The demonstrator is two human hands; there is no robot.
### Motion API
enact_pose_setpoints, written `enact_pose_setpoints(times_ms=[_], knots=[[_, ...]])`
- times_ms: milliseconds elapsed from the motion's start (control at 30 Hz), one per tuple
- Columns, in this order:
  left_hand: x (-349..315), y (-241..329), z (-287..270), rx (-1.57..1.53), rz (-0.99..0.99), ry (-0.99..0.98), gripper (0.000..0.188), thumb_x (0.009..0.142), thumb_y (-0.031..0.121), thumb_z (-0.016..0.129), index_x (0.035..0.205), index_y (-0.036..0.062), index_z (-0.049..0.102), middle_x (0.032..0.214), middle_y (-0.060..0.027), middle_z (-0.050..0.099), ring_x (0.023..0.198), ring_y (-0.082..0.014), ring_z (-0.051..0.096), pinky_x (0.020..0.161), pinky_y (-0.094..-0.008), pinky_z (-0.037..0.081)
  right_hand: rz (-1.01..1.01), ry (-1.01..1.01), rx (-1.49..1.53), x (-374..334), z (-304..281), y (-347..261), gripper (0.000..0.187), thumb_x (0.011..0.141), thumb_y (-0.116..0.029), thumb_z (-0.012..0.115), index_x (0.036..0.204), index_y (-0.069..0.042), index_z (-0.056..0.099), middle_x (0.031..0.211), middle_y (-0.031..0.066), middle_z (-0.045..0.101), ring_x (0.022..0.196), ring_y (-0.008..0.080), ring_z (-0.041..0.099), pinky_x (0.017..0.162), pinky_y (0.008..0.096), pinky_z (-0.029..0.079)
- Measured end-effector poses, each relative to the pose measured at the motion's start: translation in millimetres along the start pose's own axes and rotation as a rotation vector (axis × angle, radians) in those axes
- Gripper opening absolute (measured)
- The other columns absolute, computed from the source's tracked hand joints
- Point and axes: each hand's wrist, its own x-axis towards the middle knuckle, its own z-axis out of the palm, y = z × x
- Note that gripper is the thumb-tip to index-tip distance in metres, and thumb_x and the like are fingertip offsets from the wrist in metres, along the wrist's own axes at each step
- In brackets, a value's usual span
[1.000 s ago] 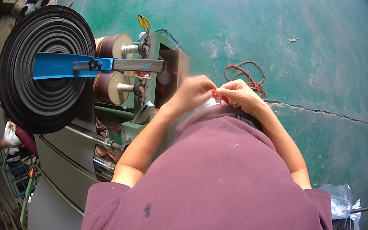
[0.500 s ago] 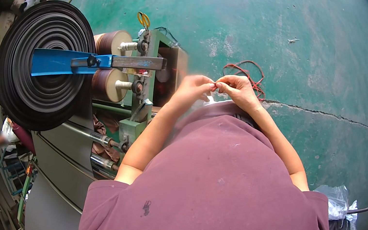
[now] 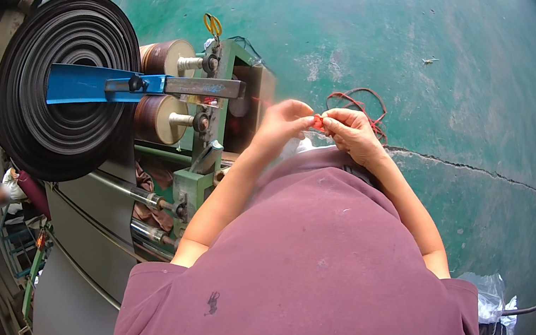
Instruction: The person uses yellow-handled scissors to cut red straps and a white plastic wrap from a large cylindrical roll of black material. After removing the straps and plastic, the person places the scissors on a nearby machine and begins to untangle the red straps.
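Note:
In front of my waist, both hands are raised close together, fingertips nearly meeting. My left hand [image 3: 280,127] pinches one side of a small bunched piece of red cord [image 3: 319,124]. The other side is held between the thumb and fingers of my right hand [image 3: 358,138]. Beyond the right hand shows a loosely looped length of red cord [image 3: 384,108]; whether it joins the piece in my fingers is hidden.
To my left, a large black roll of sheet material [image 3: 32,83] sits on a green machine frame [image 3: 227,60] with a blue arm [image 3: 71,84] and brown-wound spools [image 3: 151,117]. Yellow-handled scissors [image 3: 213,25] stand on the frame. Clear plastic [image 3: 490,296] lies at right. The green floor [image 3: 480,104] is cracked.
My fingertips have parted slightly, and more of the red cord shows between them. The view has shifted a little.

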Motion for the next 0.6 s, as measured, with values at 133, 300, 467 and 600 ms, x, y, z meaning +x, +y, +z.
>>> enact_pose_setpoints(times_ms=[133,300,467,600], knots=[[-1.0,-1.6,10.9,0.032,0.148,0.03,0.01,0.083,0.01,0.069,0.089,0.0026,0.067,0.082,-0.0042,0.068,0.075,-0.0081,0.062,0.061,-0.0218,0.05,0.009,0.021,0.087,0.4,0.4,-1.3,0.015,0.091,-0.019,0.062,0.096,-0.006,0.066,0.075,-0.0034,0.058,0.049,-0.0016,0.036,0.041,0.0152,0.023],[-7.7,3.7,28.2,0.079,0.252,0.092,0.012,0.085,0.009,0.067,0.092,-0.001,0.066,0.085,-0.0056,0.068,0.078,-0.0104,0.065,0.061,-0.0233,0.054,0.006,0.099,0.09,0.2,1.2,-2.1,0.015,0.092,-0.019,0.062,0.097,-0.006,0.065,0.076,-0.0033,0.06,0.049,-0.0021,0.036,0.041,0.015,0.024],[-3.0,-7.8,22.6,0.335,0.428,0.22,0.012,0.087,0.011,0.066,0.091,-0.0002,0.066,0.08,-0.0049,0.067,0.068,-0.0082,0.062,0.057,-0.0207,0.05,0.011,0.126,-0.053,2.7,10.3,-3.8,0.016,0.092,-0.02,0.061,0.095,-0.006,0.066,0.073,-0.0053,0.057,0.049,-0.0019,0.035,0.041,0.0157,0.024],[10.2,-14.1,14.8,0.459,0.486,0.365,0.014,0.089,0.012,0.063,0.082,0.0007,0.063,0.073,-0.0025,0.065,0.062,-0.0065,0.058,0.055,-0.0211,0.047,0.02,0.199,-0.262,4.2,19.5,-8.1,0.02,0.088,-0.023,0.065,0.09,-0.004,0.069,0.069,-0.0046,0.055,0.055,0.0019,0.041,0.046,0.0195,0.03]])
